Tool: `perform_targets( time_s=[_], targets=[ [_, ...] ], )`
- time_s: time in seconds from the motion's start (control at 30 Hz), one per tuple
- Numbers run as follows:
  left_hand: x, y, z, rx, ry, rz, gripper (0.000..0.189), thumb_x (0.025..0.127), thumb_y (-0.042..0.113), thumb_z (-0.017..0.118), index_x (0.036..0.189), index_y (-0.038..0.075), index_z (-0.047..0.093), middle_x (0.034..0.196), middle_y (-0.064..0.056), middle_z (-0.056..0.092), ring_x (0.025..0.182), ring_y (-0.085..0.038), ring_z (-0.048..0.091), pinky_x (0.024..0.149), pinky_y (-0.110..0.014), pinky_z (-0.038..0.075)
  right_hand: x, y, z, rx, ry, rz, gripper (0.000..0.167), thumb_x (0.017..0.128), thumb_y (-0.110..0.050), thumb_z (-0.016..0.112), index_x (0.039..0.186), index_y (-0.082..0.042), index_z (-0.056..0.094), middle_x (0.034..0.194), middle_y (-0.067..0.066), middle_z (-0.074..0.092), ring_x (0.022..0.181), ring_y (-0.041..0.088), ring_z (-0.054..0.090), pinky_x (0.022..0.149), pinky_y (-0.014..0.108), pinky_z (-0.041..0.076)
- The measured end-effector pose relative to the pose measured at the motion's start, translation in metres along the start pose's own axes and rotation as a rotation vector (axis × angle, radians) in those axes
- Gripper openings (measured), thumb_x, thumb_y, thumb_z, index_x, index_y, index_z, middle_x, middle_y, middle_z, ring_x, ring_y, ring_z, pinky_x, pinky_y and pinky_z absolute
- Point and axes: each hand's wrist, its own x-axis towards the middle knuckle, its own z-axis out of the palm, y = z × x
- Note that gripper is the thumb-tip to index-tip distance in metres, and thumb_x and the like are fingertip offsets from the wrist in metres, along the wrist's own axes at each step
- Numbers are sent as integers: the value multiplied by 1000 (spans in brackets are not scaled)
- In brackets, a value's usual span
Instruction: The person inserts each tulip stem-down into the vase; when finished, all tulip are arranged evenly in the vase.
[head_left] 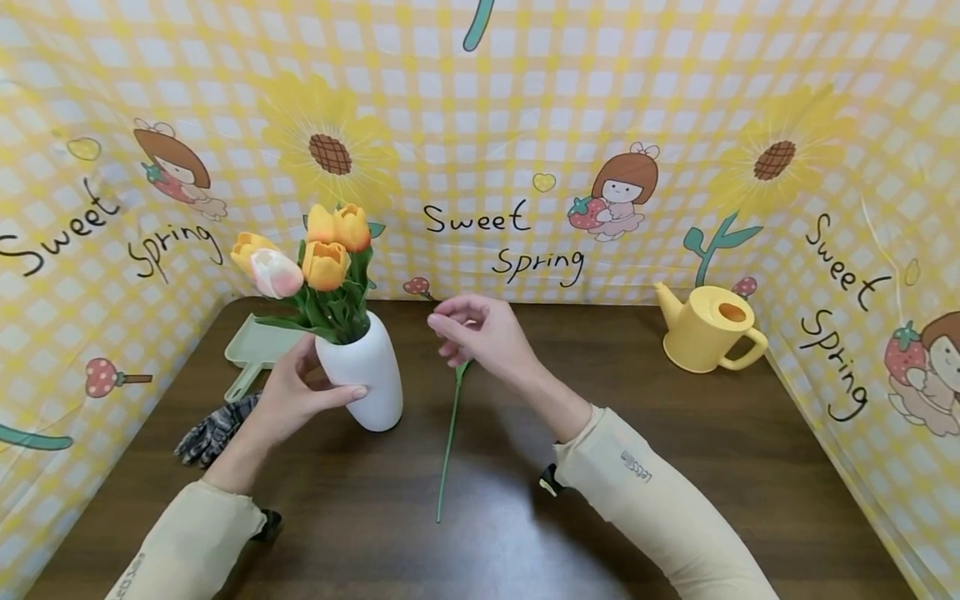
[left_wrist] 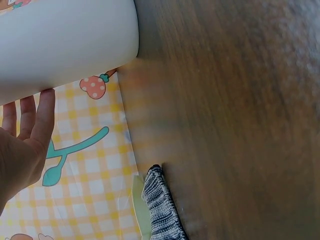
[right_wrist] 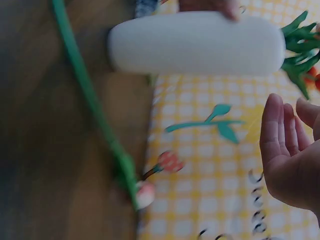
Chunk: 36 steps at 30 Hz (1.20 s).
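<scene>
A white vase (head_left: 378,375) holds several artificial tulips (head_left: 326,265), mostly orange-yellow, with one whitish-pink. My left hand (head_left: 288,398) grips the vase from the left, thumb across its front and fingers on the far side. Fingertips (left_wrist: 46,100) touch the vase wall in the left wrist view. To the right of the vase, my right hand (head_left: 487,329) hovers with loosely bent fingers and nothing in them. Below it a single tulip (head_left: 450,442) lies on the table, its green stem toward me. My right hand hides its pinkish-white bloom (right_wrist: 145,194) in the head view.
A yellow watering can (head_left: 701,333) stands at the back right. On the left lie a pale green dustpan (head_left: 258,343) and a grey knitted glove (head_left: 213,431). Checked yellow cloth (head_left: 480,100) walls the dark wooden table (head_left: 600,500) at the back and sides.
</scene>
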Motion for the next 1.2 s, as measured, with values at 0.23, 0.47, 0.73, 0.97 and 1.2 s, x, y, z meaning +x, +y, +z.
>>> perform_targets(
  time_s=[0.23, 0.47, 0.73, 0.97, 1.2],
  targets=[
    [-4, -1, 0, 6, -4, -8, 82, 79, 2, 87, 147, 20, 47, 129, -10, 62, 114, -19, 64, 85, -30, 58, -16, 43, -23, -106, -64, 221, 23, 94, -21, 76, 108, -2, 71, 91, 15, 73, 76, 38, 72, 65, 47, 62],
    [-8, -2, 0, 5, -4, -30, 83, 80, 3, 87, 149, 21, 45, 130, -9, 61, 113, -18, 65, 84, -33, 59, -30, 77, -26, -192, -163, 421, 25, 92, -21, 78, 105, 0, 72, 96, 26, 72, 73, 31, 73, 63, 43, 62],
    [-6, -3, 0, -6, -17, -35, 85, 79, 2, 86, 150, 22, 44, 131, -10, 61, 112, -20, 67, 84, -32, 59, -32, 94, -29, -288, -235, 570, 29, 91, -25, 79, 100, 1, 73, 85, 16, 73, 67, 25, 73, 62, 38, 62],
    [1, -1, -3, -6, -19, -1, 84, 80, 0, 86, 150, 21, 45, 131, -9, 61, 113, -21, 66, 86, -35, 59, -20, 95, -26, -405, -225, 603, 34, 86, -33, 83, 88, -1, 73, 71, 12, 70, 55, 17, 67, 55, 35, 61],
    [3, 0, 1, -20, -11, 21, 83, 78, -3, 85, 148, 17, 47, 128, -9, 63, 111, -20, 66, 86, -36, 59, -21, 94, -24, -440, -247, 619, 39, 85, -39, 83, 85, -1, 72, 66, 12, 70, 53, 18, 69, 54, 37, 61]
  ],
)
